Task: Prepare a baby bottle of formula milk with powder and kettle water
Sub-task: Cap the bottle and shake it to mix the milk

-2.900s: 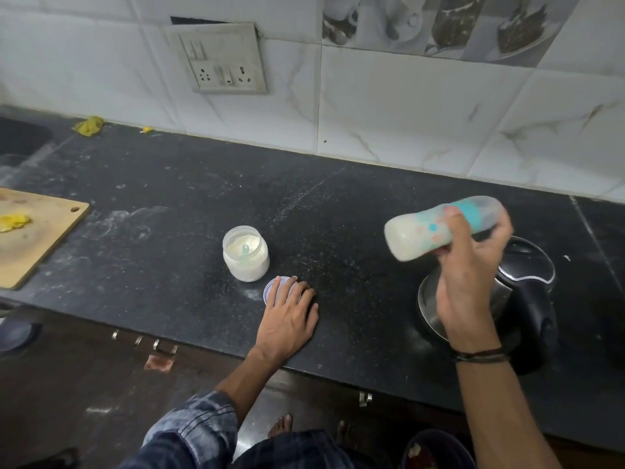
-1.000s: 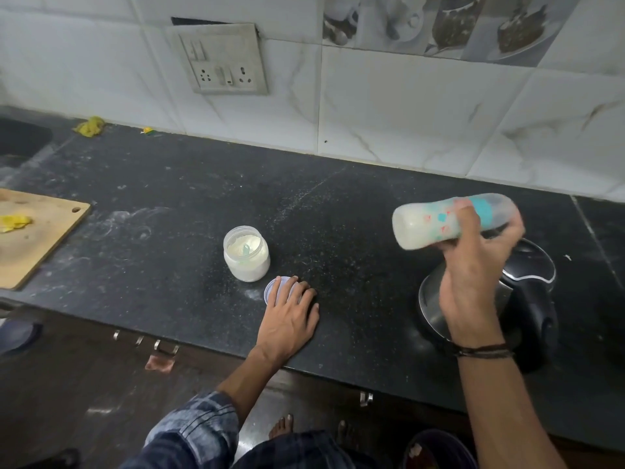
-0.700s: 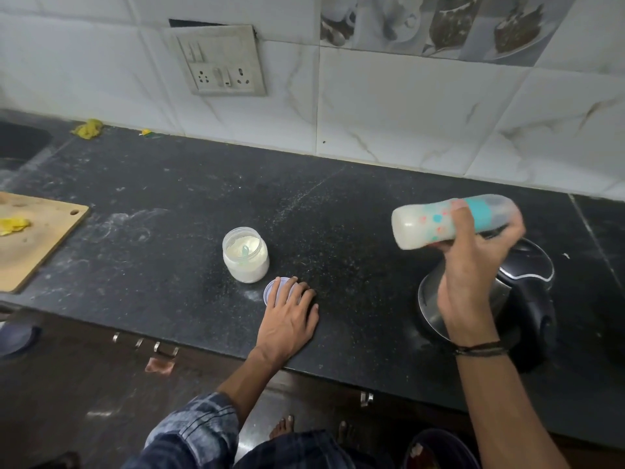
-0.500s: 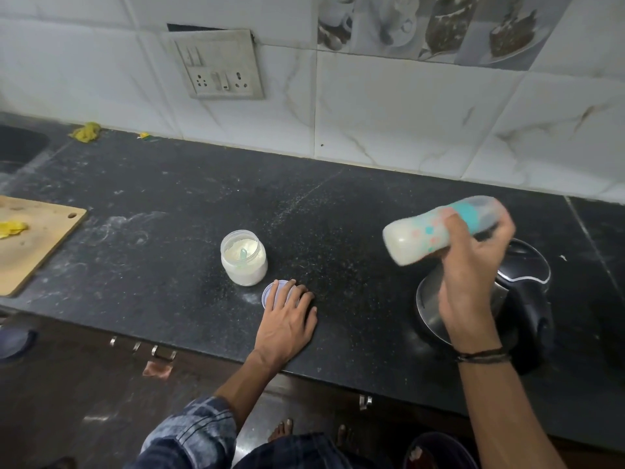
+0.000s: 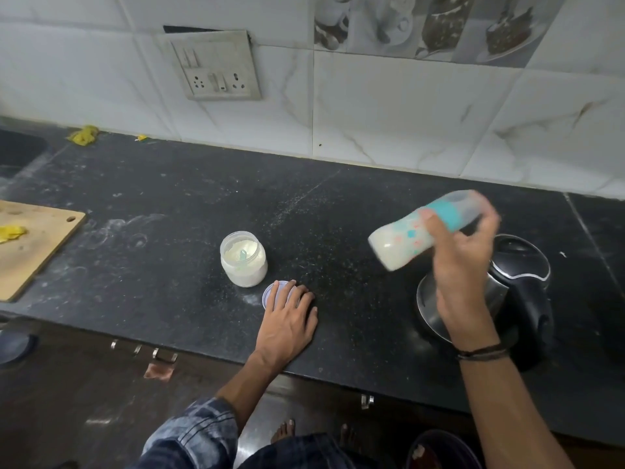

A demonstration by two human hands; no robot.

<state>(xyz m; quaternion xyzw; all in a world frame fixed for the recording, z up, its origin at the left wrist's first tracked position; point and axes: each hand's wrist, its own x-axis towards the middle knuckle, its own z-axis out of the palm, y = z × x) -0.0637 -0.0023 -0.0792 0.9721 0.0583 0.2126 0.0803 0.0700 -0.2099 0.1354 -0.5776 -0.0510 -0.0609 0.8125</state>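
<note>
My right hand (image 5: 463, 258) grips a baby bottle (image 5: 402, 242) with a teal collar, held nearly sideways in the air above the counter, its base pointing left and down, milky liquid inside. The bottle is motion-blurred. Under that hand stands a steel and black kettle (image 5: 517, 275). An open jar of white powder (image 5: 243, 258) with a small scoop in it stands at the counter's middle. My left hand (image 5: 287, 316) lies flat on the counter just right of the jar, fingers spread over the jar's pale lid (image 5: 270, 292).
A black stone counter (image 5: 169, 204) runs along a tiled wall with a socket panel (image 5: 216, 67). A wooden cutting board (image 5: 30, 245) with yellow scraps lies at the left. A sink edge (image 5: 17, 147) is at far left. Powder dust marks the counter.
The bottle has swung in my right hand, its base tipping down and left then level and down again. My left hand has stayed on the lid. The view shifted slightly.
</note>
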